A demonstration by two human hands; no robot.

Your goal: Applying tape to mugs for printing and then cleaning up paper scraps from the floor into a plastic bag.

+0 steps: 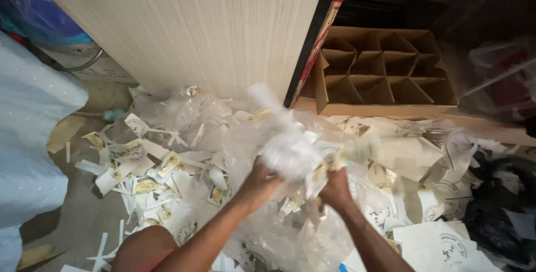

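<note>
I see my left hand (261,181) and my right hand (336,189) closed around one bundle of paper pieces and clear plastic (293,152), lifted in the middle of the frame; motion blurs it. I judge the gathering is only partly done: many paper scraps (139,166) lie on the floor at lower left, under the wooden board (190,26). A cardboard box with dividers (379,71) stands empty at upper right.

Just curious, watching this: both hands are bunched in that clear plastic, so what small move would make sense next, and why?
Probably lift the plastic bundle clear of the paper cutouts: left hand and right hand both grip it, and scraps cling around it.
</note>
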